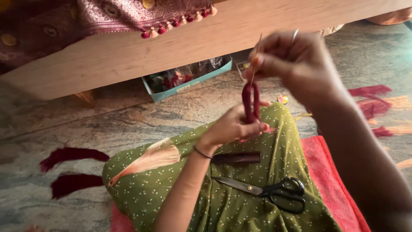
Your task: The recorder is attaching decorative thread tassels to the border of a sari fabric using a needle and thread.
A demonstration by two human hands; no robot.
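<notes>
On the lap: scissors (268,192) at 5 o'clock, comb (237,158) beside them.
Left hand (234,127): gripping maroon tassel (250,101).
Right hand (296,64): at 12 o'clock, pinching thread (255,64).

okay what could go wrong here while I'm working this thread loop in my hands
The thin strand in your right hand looks taut and might snap or slip off the maroon thread loop your left hand pinches. The black scissors lie loose on your lap and could slide off if you shift.

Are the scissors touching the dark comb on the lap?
Apart. In the head view, green cloth shows between the scissors and the comb.
</notes>
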